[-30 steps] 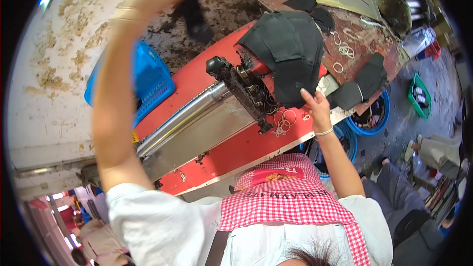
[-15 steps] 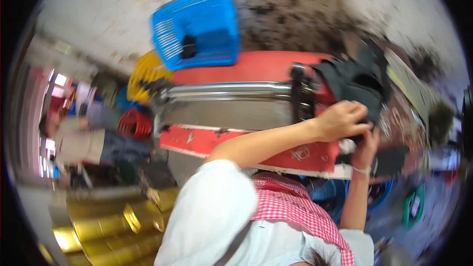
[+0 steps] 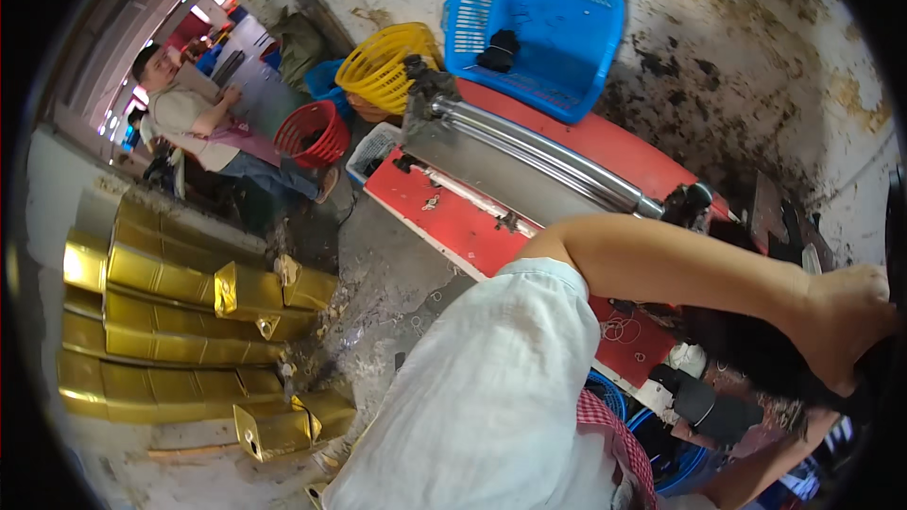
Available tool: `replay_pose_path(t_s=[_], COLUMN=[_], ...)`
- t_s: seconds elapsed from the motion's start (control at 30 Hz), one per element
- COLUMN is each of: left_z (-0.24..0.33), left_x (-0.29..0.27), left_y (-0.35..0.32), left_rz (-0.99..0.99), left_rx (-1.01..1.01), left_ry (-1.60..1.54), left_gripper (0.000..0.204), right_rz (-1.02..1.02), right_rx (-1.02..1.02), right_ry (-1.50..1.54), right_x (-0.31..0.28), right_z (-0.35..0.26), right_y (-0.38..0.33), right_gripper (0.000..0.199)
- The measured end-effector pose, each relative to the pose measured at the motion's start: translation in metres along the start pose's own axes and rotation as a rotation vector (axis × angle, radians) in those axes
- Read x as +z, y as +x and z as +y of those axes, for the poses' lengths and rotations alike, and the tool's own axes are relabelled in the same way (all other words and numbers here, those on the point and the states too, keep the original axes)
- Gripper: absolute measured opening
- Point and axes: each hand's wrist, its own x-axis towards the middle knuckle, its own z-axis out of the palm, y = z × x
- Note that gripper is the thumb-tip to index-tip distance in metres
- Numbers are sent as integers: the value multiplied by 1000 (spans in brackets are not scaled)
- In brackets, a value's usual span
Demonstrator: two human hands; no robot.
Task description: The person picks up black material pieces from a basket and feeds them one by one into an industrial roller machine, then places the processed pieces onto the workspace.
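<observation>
My left arm reaches across the bench to the far right. My left hand (image 3: 846, 326) is bent at the wrist over dark material, and its fingers are lost in the shadow at the picture's rim. Under that forearm lies a heap of black fabric (image 3: 737, 335). From the lower right comes my right forearm (image 3: 770, 467); its hand is mostly hidden, close below the left one. What either hand holds cannot be made out. Nearer me, a dark grey fabric bundle (image 3: 707, 408) rests by the bench's edge, beside a whitish wad (image 3: 686, 359).
A red bench (image 3: 453, 222) carries metal rollers (image 3: 539, 151). Behind stands a blue basket (image 3: 586, 85) with a black bundle inside. Yellow (image 3: 378, 66) and red baskets (image 3: 312, 135) are at the far left, near a person (image 3: 203, 123). Gold tins (image 3: 179, 321) are stacked left; blue baskets (image 3: 675, 472) stand below.
My view has turned to the right, so the bench now slants. Both hands, earlier together at dark fabric beside the rollers, now appear at the far right rim.
</observation>
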Motion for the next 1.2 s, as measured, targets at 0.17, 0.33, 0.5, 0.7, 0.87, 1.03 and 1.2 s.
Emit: replay_pose_path(t_s=[0.17, 0.33, 0.5, 0.7, 0.87, 1.03, 1.2], left_z=[-38, -40, -31, -16, -16, -13, -11], left_x=[16, 26, 31, 37, 33, -9, 35], left_y=[-42, -67, -83, -90, -106, -86, -139], left_rz=[37, 268, 324, 313, 394, 159, -884], left_rx=[-13, -131, -431, -491, -685, -218, -111], left_ry=[179, 162, 62, -181, -288, 382, 259], left_gripper=[69, 67, 55, 48, 48, 60, 36], right_rz=[-59, -260, -404, -353, -492, -676, -928], right_rx=[178, 384, 500, 469, 505, 525, 458], right_ry=[199, 577, 749, 805, 824, 806, 535], right_x=[-5, 37, 87, 65, 91, 111, 128], right_z=[-4, -34, -72, -88, -127, -165, -200], right_y=[-35, -88, -120, -119, -134, -140, -148], right_gripper=[74, 74, 74, 75, 75, 75, 78])
